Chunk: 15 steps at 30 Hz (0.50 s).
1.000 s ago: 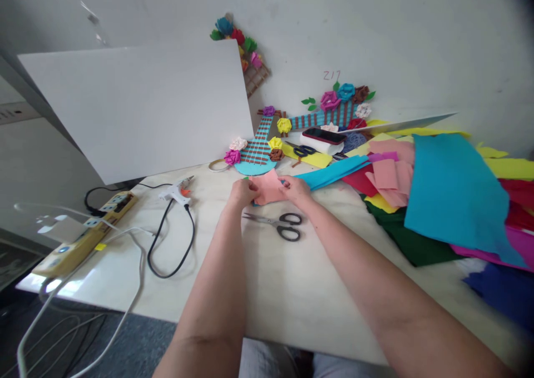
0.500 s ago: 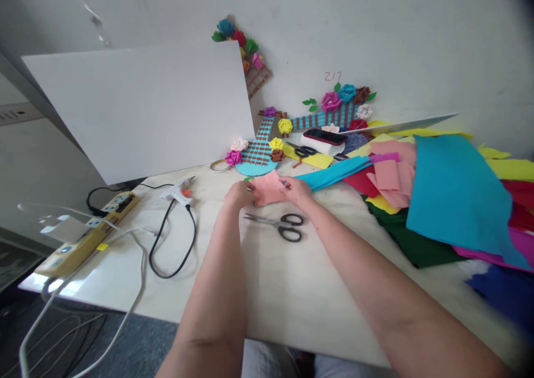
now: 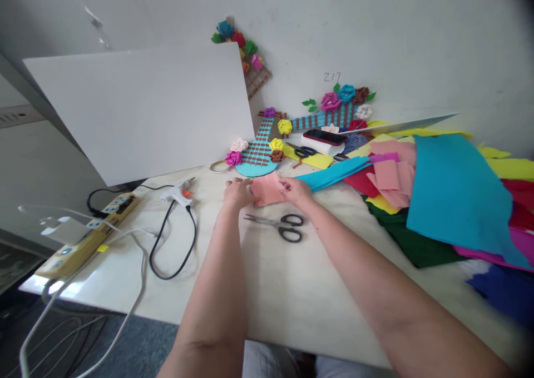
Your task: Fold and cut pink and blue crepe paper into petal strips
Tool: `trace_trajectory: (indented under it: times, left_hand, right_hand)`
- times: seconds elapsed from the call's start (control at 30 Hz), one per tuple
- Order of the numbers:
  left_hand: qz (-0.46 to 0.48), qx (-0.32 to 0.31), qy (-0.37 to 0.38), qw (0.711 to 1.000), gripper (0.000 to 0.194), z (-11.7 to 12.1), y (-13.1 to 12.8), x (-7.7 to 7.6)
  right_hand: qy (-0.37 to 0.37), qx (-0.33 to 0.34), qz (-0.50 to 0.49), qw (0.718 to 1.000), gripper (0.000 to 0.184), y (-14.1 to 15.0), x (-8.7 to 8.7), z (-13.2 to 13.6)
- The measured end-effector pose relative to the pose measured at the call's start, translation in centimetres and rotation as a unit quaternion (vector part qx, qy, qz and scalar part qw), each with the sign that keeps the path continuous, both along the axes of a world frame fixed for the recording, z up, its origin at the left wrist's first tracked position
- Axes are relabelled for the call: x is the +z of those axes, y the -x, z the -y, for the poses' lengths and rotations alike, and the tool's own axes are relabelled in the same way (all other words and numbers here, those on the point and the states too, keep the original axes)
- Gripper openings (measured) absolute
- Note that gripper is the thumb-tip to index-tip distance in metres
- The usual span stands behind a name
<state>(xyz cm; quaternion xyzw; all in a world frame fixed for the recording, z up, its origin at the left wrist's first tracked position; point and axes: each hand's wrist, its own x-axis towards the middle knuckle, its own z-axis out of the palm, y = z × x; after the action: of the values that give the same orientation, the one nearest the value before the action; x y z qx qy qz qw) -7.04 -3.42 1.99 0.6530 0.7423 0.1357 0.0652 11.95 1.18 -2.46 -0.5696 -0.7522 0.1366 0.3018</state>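
Observation:
A small piece of pink crepe paper [image 3: 269, 189] is stretched flat between my two hands, just above or on the table. My right hand [image 3: 297, 191] pinches its right edge. At the left edge is my left hand [image 3: 238, 193], fingers bent and closed against the paper; the fingertips are partly hidden. A bit of blue shows by the left fingers. Nearer to me lie scissors [image 3: 277, 224] with black handles, blades pointing left. Just beyond the paper is a blue guitar-shaped craft [image 3: 257, 154] with brown strips and paper flowers.
Left stand a glue gun [image 3: 178, 194] with its black cord, a power strip [image 3: 87, 236] and a white board [image 3: 142, 114]. Folded blue paper [image 3: 334, 172] and a heap of coloured sheets [image 3: 456, 194] spread right. A phone [image 3: 325, 137] lies at the back.
My left hand has shifted slightly left along the paper's edge and its fingers have changed their hold. My right hand stays at the right edge. The scissors have not moved.

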Motion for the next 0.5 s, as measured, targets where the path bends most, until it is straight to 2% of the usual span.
trace_trajectory:
  times: [0.17,0.3,0.37,0.5]
  left_hand:
    - [-0.017,-0.026,-0.037,0.999,0.062,0.0,-0.3,0.0]
    - [-0.036,-0.117,-0.144,0.982,0.052,-0.4,-1.5,0.1]
    - [-0.040,-0.173,-0.172,0.969,0.048,-0.6,-2.4,-0.2]
    - [-0.036,-0.255,-0.115,0.960,0.047,-0.9,-3.9,-1.7]
  right_hand:
    - [0.003,0.000,0.008,1.000,0.035,0.1,-0.1,-0.3]
    - [0.005,-0.002,0.019,1.000,0.035,0.1,0.1,-0.2]
    - [-0.001,0.006,0.021,1.000,0.032,0.1,0.2,0.0]
    - [-0.015,0.015,0.023,1.000,0.030,0.1,0.3,0.2]
